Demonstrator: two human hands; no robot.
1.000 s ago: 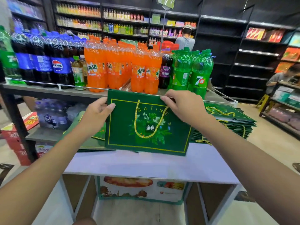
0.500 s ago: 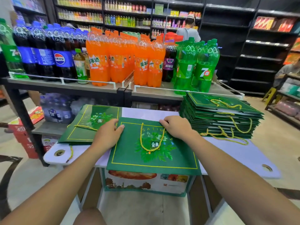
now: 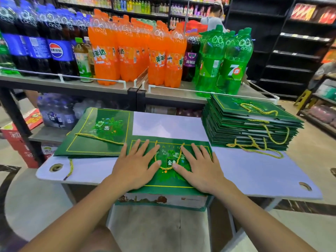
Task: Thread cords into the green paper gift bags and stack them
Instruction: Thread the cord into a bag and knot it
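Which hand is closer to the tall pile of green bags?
The right hand. It lies flat on the front bag, left of the tall pile and nearer the person. The left hand lies flat on the same bag, farther left.

Both hands, left point(image 3: 135, 165) and right point(image 3: 201, 167), lie flat on a bag point(image 3: 169, 180) at the counter point(image 3: 254, 175) front edge. A smaller pile point(image 3: 98, 135) lies left behind it, the tall stack point(image 3: 251, 124) right, and a bottle shelf point(image 3: 101, 86) stands behind.
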